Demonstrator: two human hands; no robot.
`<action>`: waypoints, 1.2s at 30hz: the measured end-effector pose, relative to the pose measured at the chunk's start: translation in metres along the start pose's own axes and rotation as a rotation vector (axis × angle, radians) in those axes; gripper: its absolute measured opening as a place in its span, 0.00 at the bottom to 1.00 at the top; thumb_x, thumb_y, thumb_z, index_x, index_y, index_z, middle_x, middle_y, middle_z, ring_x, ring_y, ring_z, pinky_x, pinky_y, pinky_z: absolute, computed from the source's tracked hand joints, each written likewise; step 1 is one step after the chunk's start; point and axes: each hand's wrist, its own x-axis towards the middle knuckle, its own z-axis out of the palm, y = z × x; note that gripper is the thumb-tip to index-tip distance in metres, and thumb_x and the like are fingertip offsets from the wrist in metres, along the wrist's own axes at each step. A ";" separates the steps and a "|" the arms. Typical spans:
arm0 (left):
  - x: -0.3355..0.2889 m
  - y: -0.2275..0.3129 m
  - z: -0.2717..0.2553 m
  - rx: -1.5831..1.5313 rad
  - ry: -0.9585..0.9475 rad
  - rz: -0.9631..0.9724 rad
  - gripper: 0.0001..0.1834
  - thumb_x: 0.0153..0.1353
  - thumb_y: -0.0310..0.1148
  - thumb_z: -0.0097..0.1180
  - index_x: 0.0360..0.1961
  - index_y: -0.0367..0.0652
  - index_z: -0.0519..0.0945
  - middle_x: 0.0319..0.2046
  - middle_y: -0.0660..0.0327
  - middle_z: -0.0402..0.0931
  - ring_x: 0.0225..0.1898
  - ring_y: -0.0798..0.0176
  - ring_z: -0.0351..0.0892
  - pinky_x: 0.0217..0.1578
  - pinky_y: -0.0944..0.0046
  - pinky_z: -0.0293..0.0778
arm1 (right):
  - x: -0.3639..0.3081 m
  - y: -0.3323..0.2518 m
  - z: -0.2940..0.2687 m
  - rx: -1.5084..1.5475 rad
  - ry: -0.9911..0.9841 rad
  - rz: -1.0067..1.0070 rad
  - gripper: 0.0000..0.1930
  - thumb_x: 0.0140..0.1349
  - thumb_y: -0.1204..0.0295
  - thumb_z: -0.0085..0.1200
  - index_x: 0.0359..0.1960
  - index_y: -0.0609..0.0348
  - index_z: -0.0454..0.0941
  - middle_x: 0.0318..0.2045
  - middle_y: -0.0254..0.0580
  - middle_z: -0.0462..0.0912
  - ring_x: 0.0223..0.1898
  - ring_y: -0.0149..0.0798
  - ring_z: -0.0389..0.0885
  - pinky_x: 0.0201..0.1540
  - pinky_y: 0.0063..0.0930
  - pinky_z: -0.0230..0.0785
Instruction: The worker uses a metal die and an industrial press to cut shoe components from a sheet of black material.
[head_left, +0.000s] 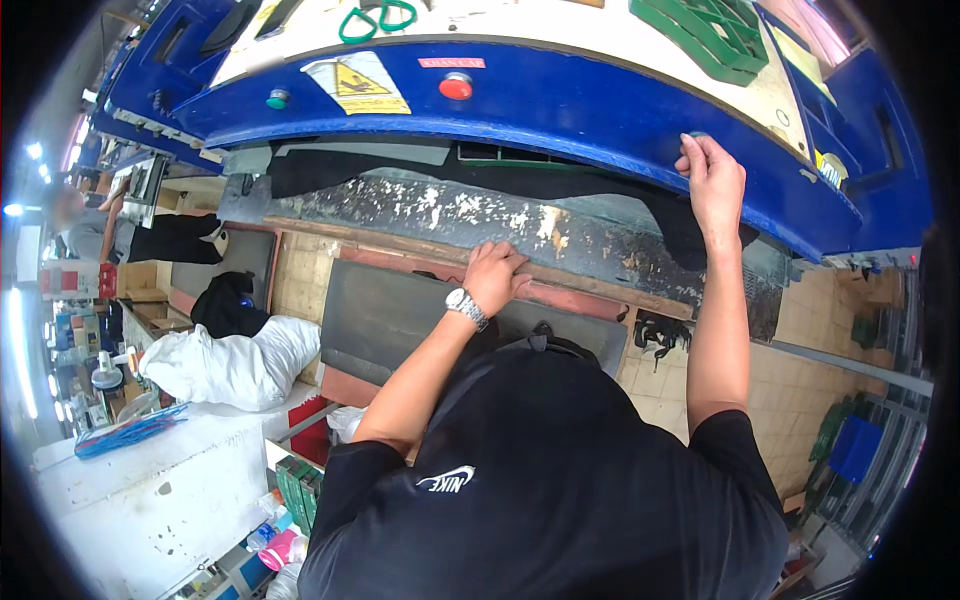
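Observation:
My left hand (493, 277), with a silver watch (466, 308) on its wrist, lies on the wooden strip (400, 240) along the front of a worn grey bed (430, 215). Its fingers reach forward, slightly bent, and hold nothing. Higher up, my right hand (715, 180) is raised against the blue front panel (600, 105) of a machine. The fingers are curled beside a small greenish spot on the panel, mostly covered by the hand; whether they grip anything is hidden. Black sheet material (390, 172) lies on the bed beneath the blue panel.
A red button (456, 86) and a green button (277, 99) sit on the panel. Above are green-handled scissors (378, 20) and a green tray (705, 35). A white sack (235, 362) and blue ties (130, 432) lie left. Another person (90, 230) sits far left.

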 end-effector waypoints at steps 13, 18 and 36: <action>0.055 -0.027 0.022 0.066 -0.057 -0.037 0.15 0.56 0.44 0.65 0.41 0.49 0.86 0.46 0.55 0.77 0.53 0.47 0.72 0.55 0.45 0.67 | -0.098 0.056 0.020 -0.452 -0.679 0.175 0.16 0.53 0.64 0.70 0.31 0.64 0.79 0.31 0.56 0.80 0.39 0.58 0.80 0.42 0.47 0.71; 0.066 -0.022 0.005 0.016 -0.073 -0.062 0.18 0.55 0.41 0.67 0.46 0.49 0.85 0.47 0.57 0.73 0.54 0.49 0.69 0.60 0.48 0.62 | -0.112 0.072 0.030 -0.440 -0.519 -0.008 0.21 0.45 0.72 0.73 0.41 0.67 0.82 0.43 0.54 0.79 0.49 0.58 0.78 0.51 0.47 0.70; 0.037 -0.021 0.034 0.094 -0.047 -0.117 0.21 0.49 0.44 0.70 0.42 0.45 0.85 0.48 0.57 0.74 0.56 0.50 0.69 0.54 0.50 0.66 | -0.139 0.097 0.045 -0.537 -0.564 -0.169 0.20 0.41 0.75 0.75 0.36 0.70 0.82 0.41 0.59 0.80 0.45 0.60 0.79 0.48 0.45 0.72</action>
